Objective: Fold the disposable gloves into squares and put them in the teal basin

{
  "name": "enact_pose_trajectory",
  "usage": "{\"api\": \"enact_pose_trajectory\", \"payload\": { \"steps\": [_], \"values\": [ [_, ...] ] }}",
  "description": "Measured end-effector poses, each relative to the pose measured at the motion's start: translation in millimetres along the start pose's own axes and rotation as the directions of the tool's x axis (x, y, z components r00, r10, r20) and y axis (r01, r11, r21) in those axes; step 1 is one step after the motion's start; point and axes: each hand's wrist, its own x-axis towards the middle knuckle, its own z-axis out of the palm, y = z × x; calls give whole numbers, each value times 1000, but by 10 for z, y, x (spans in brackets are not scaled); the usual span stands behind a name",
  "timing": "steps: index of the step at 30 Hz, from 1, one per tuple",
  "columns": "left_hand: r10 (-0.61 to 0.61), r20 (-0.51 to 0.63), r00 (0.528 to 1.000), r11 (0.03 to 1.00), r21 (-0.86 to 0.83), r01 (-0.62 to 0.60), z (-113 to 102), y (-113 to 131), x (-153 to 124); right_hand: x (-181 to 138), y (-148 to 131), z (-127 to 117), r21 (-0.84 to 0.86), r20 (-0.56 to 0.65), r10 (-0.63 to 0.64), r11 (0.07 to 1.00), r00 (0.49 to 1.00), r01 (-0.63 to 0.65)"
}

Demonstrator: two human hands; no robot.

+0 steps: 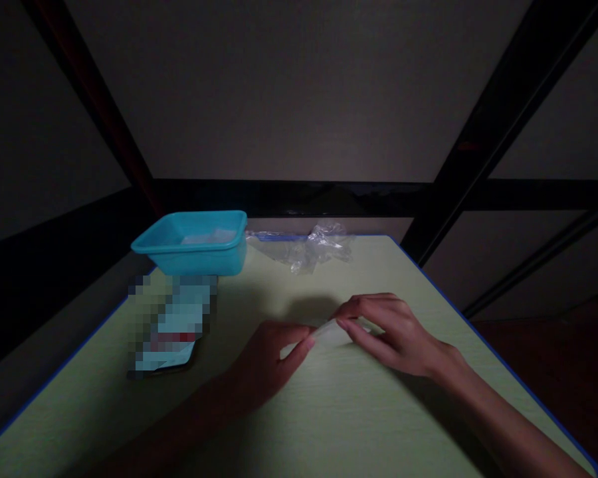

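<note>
Over the middle of the table, a thin, pale, translucent piece (327, 330), perhaps film or a small bag, stretches between my two hands. My left hand (272, 358) pinches its left end between thumb and fingertips. With thumb and index finger, my right hand (391, 332) grips it further right, and a bit of the piece shows beneath the right palm. The dim light leaves its exact kind unclear. Both hands are low, just above the tabletop.
A light table (329, 425) with blue edging stands against a dark wall. At its back left is a turquoise plastic basket (199, 247) with whitish contents. Crumpled clear plastic (323, 245) lies at the back. A blurred-out, phone-like object (177, 325) lies at left.
</note>
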Motion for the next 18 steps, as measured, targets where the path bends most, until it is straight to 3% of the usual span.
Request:
{"api": "enact_pose_trajectory", "payload": {
  "steps": [3, 6, 10, 13, 15, 18],
  "values": [
    [-203, 58, 977, 949, -234, 211, -60, 130, 10, 103, -67, -57, 216, -55, 140, 968, 989, -125],
    [-377, 137, 916, 732, -561, 385, -101, 199, 37, 216, -47, -53, 554, 24, 420, 750, 907, -361],
    [-574, 226, 787, 312, -828, 465, -88, 155, 75, 250, 69, 65, 779, 263, 674, 274, 690, -564],
    [-688, 261, 677, 132, -872, 471, -34, 63, 89, 165, 124, 220, 783, 411, 750, 0, 518, -621],
    [-741, 276, 613, 73, -873, 482, 8, 7, 90, 92, 128, 325, 781, 419, 786, -56, 455, -622],
    [-778, 279, 564, 33, -877, 479, 56, -43, 79, 10, 108, 450, 799, 373, 813, -36, 448, -600]
  ]
}}
